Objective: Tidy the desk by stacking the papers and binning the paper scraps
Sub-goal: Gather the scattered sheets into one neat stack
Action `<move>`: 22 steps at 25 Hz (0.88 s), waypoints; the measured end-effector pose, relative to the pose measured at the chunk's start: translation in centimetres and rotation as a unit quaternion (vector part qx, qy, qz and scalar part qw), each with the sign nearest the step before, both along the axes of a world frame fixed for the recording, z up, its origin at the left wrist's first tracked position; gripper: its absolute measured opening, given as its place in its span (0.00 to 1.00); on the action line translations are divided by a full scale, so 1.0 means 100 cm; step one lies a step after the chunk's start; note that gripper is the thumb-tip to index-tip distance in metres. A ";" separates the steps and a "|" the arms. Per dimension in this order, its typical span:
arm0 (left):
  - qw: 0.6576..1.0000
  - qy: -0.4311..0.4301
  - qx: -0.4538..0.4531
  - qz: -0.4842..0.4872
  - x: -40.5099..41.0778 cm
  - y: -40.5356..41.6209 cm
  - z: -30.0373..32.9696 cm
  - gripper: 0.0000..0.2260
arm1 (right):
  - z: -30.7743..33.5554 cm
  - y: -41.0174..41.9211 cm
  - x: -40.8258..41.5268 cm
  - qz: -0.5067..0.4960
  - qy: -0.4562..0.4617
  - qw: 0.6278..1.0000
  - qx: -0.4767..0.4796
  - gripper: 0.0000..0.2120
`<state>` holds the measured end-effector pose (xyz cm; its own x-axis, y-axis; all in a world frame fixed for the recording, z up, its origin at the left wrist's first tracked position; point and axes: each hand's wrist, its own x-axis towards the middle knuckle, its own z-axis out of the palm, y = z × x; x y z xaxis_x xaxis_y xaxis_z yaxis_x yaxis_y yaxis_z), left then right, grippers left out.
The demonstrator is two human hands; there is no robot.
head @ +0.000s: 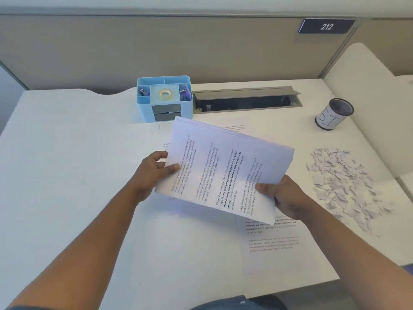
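So both hands are on a stack of printed papers (223,166), lifted off the white bench (67,153) and tilted, with its far edge higher than the near one. Left hand (154,171) grips the stack's left edge, thumb on top and fingers curled underneath. Right hand (283,198) pinches the near right corner the same way, thumb pressed on the printed side. A few loose sheets (272,240) lie flat on the bench right under the stack. Off to the right there's a pile of paper scraps (344,184), well apart from the hands. Farther back on the right sits a dark mesh cup (334,116) with a handwritten label, upright. At the back, a light blue desk organizer (165,99) holds a tape roll (165,93) in its middle compartment, just beside an open cable tray (245,100).
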<state>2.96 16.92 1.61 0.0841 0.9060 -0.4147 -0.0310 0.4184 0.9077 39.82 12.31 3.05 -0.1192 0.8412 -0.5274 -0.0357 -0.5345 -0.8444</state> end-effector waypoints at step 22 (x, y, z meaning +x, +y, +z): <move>0.967 -0.014 0.005 0.255 0.232 0.002 0.014 0.13 | -0.002 0.024 0.083 -0.073 0.184 0.979 -0.041 0.24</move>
